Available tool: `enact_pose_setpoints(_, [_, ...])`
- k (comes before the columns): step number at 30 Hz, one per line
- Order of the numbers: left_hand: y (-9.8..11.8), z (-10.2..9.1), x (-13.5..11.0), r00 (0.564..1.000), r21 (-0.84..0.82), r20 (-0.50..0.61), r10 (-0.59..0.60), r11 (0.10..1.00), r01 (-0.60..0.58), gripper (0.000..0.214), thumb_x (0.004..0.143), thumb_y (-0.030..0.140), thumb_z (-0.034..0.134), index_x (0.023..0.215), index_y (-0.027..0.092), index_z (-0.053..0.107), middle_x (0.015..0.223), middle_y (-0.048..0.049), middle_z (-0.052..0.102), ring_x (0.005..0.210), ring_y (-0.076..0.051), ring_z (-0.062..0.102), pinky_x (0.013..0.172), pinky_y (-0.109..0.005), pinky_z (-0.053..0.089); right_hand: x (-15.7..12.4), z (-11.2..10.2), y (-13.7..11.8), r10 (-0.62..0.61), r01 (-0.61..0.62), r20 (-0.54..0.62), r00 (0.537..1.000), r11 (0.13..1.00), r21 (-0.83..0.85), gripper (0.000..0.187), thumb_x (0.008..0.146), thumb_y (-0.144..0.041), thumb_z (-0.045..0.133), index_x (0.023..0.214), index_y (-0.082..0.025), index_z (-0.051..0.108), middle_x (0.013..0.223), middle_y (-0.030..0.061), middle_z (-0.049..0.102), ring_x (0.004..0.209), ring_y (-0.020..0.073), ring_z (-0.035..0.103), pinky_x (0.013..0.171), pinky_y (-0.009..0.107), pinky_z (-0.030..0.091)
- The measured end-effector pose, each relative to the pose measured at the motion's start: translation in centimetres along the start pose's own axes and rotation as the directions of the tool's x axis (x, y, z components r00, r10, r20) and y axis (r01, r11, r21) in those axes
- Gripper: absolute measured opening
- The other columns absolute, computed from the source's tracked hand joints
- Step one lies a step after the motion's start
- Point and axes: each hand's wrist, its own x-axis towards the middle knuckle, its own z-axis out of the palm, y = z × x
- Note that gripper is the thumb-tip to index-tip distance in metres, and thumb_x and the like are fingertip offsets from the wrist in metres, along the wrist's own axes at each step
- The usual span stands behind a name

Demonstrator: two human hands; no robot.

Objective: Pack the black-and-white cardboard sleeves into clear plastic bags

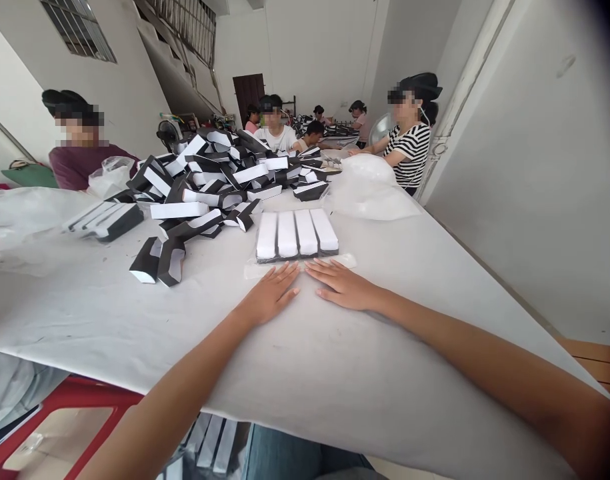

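Fingers (285,275) on both my hands lie released and flat, grasping nothing, on the white surface (109,313) that fills my view. At eleven o'clock sprawls a heap of black-and-white boxes (219,177), loose within reach; at one o'clock slumps a plastic bag (369,190). Dead at twelve sits a row of four white boxes (297,235), packed side by side. My left hand (269,295) and right hand (342,285) touch the clear wrapper (252,269) under it, pinning its edge, I judge.
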Motion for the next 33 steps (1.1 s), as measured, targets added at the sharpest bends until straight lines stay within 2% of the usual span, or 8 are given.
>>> enact_pose_setpoints(9, [0.6, -0.2, 0.0, 0.994, 0.023, 0.034, -0.105, 0.994, 0.104, 0.059, 0.100, 0.053, 0.016, 0.152, 0.028, 0.029, 0.158, 0.0019, 0.024, 0.148, -0.020, 0.017, 0.121, -0.041, 0.011, 0.2, -0.2, -0.3, 0.087, -0.088, 0.043, 0.995, 0.996, 0.021, 0.063, 0.098, -0.058, 0.026, 0.154, -0.029, 0.023, 0.159, -0.0011, 0.022, 0.148, 0.0236, 0.013, 0.120, 0.047, 0.004])
enact_pose_setpoints(18, [0.1, -0.4, 0.1, 0.985, 0.037, 0.007, -0.171, 0.985, 0.171, 0.055, 0.100, 0.051, 0.020, 0.149, 0.030, 0.033, 0.156, 0.0022, 0.030, 0.146, -0.020, 0.023, 0.120, -0.044, 0.014, 0.2, -0.4, -0.6, 0.147, -0.147, 0.021, 0.989, 0.989, 0.002, 0.058, 0.099, -0.050, 0.028, 0.152, -0.027, 0.029, 0.158, 0.0006, 0.025, 0.148, 0.0251, 0.014, 0.119, 0.054, 0.006])
enact_pose_setpoints(21, [-0.7, -0.6, 0.1, 0.983, 0.030, -0.005, -0.181, 0.983, 0.181, 0.055, 0.100, 0.051, 0.020, 0.148, 0.029, 0.037, 0.155, 0.0020, 0.033, 0.146, -0.020, 0.025, 0.120, -0.043, 0.016, 0.3, -0.3, 0.0, 0.167, -0.167, -0.025, 0.986, 0.986, -0.007, 0.055, 0.099, -0.044, 0.031, 0.150, -0.023, 0.035, 0.157, 0.0040, 0.028, 0.146, 0.0249, 0.022, 0.119, 0.053, 0.013])
enact_pose_setpoints(24, [-1.3, -1.2, -0.1, 0.980, 0.023, -0.012, -0.197, 0.980, 0.197, 0.053, 0.099, 0.048, 0.026, 0.145, 0.028, 0.042, 0.153, 0.0027, 0.036, 0.143, -0.020, 0.031, 0.119, -0.040, 0.021, 0.2, -0.4, 0.6, 0.181, -0.184, -0.097, 0.979, 0.983, -0.023, 0.051, 0.098, -0.036, 0.034, 0.145, -0.019, 0.044, 0.152, 0.0063, 0.037, 0.142, 0.0237, 0.033, 0.118, 0.048, 0.023])
enact_pose_setpoints(28, [-1.8, -2.3, -0.7, 0.961, -0.030, -0.035, -0.274, 0.961, 0.274, 0.048, 0.096, 0.043, 0.035, 0.140, 0.030, 0.050, 0.149, 0.0062, 0.043, 0.139, -0.021, 0.039, 0.113, -0.036, 0.034, -0.3, -0.8, 1.2, 0.222, -0.224, -0.197, 0.955, 0.974, 0.012, 0.045, 0.095, -0.030, 0.038, 0.134, -0.021, 0.058, 0.143, 0.0016, 0.050, 0.135, 0.0209, 0.045, 0.112, 0.039, 0.038])
enact_pose_setpoints(33, [-3.3, -3.5, -1.9, 0.924, -0.169, -0.083, -0.373, 0.919, 0.356, 0.038, 0.091, 0.044, 0.046, 0.121, 0.033, 0.067, 0.134, 0.0075, 0.059, 0.129, -0.023, 0.052, 0.106, -0.034, 0.043, -0.8, -1.2, 1.6, 0.280, -0.283, -0.272, 0.921, 0.959, 0.030, 0.038, 0.092, -0.027, 0.044, 0.119, -0.023, 0.070, 0.128, -0.0015, 0.064, 0.126, 0.0207, 0.055, 0.108, 0.036, 0.044])
